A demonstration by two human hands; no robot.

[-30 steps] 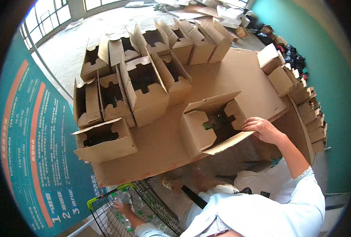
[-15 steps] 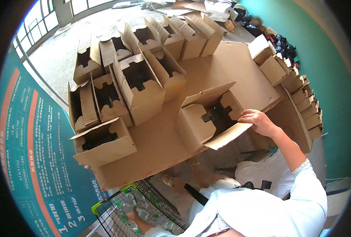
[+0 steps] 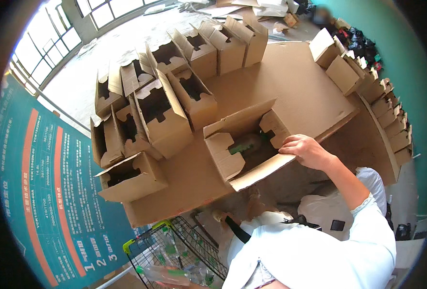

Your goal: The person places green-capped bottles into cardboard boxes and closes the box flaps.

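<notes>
An open cardboard box [image 3: 223, 156] stands on the large cardboard surface in front of me, its flaps spread. Inside it lies a clear plastic bottle [image 3: 252, 144] with a green part. My right hand [image 3: 305, 150] pinches the box's near flap at its right end. At the lower edge, my left hand [image 3: 194, 285] is mostly cut off and grips a clear plastic bottle [image 3: 163, 275] with green ends, blurred by motion. This bottle lies over a black wire cart [image 3: 189, 241] with green corners, which holds several clear bottles [image 3: 169, 243].
Several open cardboard boxes [image 3: 167, 113] stand in rows at the left and back of the cardboard surface [image 3: 290, 82]. More boxes [image 3: 348, 74] line the right side. A teal printed banner [image 3: 54, 192] stands at the left. Black bags [image 3: 362, 45] lie by the green wall.
My left hand has brought a bottle up from inside the cart and closer to me. The box before me has shifted slightly left in view, and a bottle shows inside more plainly.
</notes>
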